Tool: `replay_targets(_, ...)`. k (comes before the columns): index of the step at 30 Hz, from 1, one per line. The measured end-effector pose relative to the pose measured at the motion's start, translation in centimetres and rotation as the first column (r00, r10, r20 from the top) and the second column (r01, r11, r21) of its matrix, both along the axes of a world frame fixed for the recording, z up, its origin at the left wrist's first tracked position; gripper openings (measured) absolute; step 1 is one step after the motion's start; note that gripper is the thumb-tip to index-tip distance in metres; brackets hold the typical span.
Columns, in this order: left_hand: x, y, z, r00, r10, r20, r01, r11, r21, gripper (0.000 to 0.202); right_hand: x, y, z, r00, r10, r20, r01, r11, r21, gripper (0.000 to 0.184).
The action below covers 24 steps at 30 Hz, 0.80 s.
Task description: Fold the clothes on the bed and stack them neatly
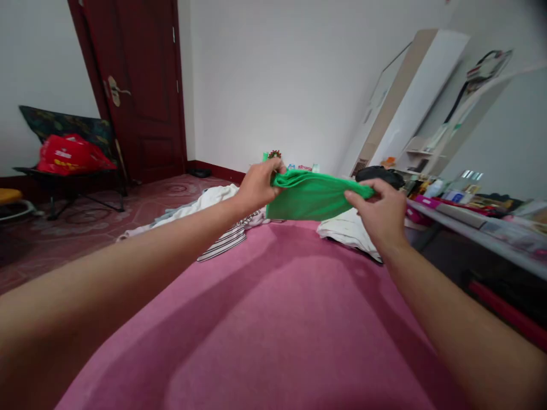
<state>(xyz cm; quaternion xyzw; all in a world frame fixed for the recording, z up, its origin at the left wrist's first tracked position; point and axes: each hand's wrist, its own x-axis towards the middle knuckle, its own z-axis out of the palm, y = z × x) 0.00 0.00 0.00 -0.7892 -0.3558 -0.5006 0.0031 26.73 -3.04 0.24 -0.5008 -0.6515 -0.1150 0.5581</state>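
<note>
A green cloth (311, 196), folded over, hangs stretched between both my hands above the far end of a pink bed cover (273, 319). My left hand (256, 187) pinches its left top corner. At the right top corner my right hand (380, 213) is closed on the cloth with the fingers curled over the edge. Both arms reach out straight in front of me.
A striped garment (226, 239) and white clothes (200, 205) lie at the bed's far left, a white garment (348, 230) at the far right. A cluttered table (478, 225) runs along the right. A chair with a red bag (70, 154) stands by the dark red door (141, 85).
</note>
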Motion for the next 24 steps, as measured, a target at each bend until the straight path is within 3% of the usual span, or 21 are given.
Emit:
replay_targets(2,-0.5,-2.5,-3.2,0.997,-0.065,-0.047,0.061,0.995,-0.085,0.035,0.3,-3.0,-3.5,0.997,0.026,0.079,-0.018,0.995,-0.099,0.019)
replay_targets(4,-1.3,-5.6,-7.1,0.973,-0.19,-0.131,0.155,0.959,-0.237,0.045,0.5,-6.5,-7.5,0.981,0.124,0.151,-0.074,0.951,-0.3,0.009)
replay_targets(7,-2.9,-10.3,-11.4,0.848,-0.434,-0.305,0.271,0.849,-0.454,0.049,0.8,-11.4,-12.0,0.9,0.381,0.212,-0.151,0.728,-0.669,0.009)
replay_targets(9,-3.7,-12.5,-12.4,0.779,-0.522,-0.346,0.304,0.798,-0.521,0.044,0.8,-13.4,-12.7,0.87,0.472,0.139,-0.209,0.609,-0.765,0.01)
replay_targets(10,-3.9,-13.1,-12.2,0.767,-0.548,-0.335,0.31,0.772,-0.554,0.038,0.8,-13.7,-12.5,0.874,0.479,0.083,-0.247,0.585,-0.772,0.011)
replay_targets(12,-3.8,-13.1,-11.2,0.792,-0.549,-0.267,0.297,0.728,-0.617,0.028,0.5,-12.9,-11.4,0.893,0.449,-0.04,-0.33,0.592,-0.735,0.014)
replay_targets(14,-2.8,-11.6,-10.1,0.851,-0.488,-0.194,0.265,0.718,-0.643,0.028,-0.1,-10.5,-10.3,0.9,0.416,-0.128,-0.388,0.636,-0.666,0.019)
replay_targets(17,0.0,-7.4,-9.7,0.941,-0.313,-0.13,0.189,0.801,-0.568,0.031,-1.9,-5.5,-10.0,0.916,0.386,-0.11,-0.378,0.738,-0.559,0.026)
replay_targets(21,4.4,-2.1,-12.6,0.972,-0.15,-0.178,0.055,0.891,-0.451,0.041,-4.1,0.9,-12.3,0.96,0.273,0.061,-0.212,0.854,-0.474,0.039)
replay_targets(24,6.9,-0.4,-15.8,0.94,-0.059,-0.337,-0.113,0.876,-0.469,0.064,-3.5,4.7,-14.3,0.993,0.051,0.107,0.012,0.856,-0.518,0.037)
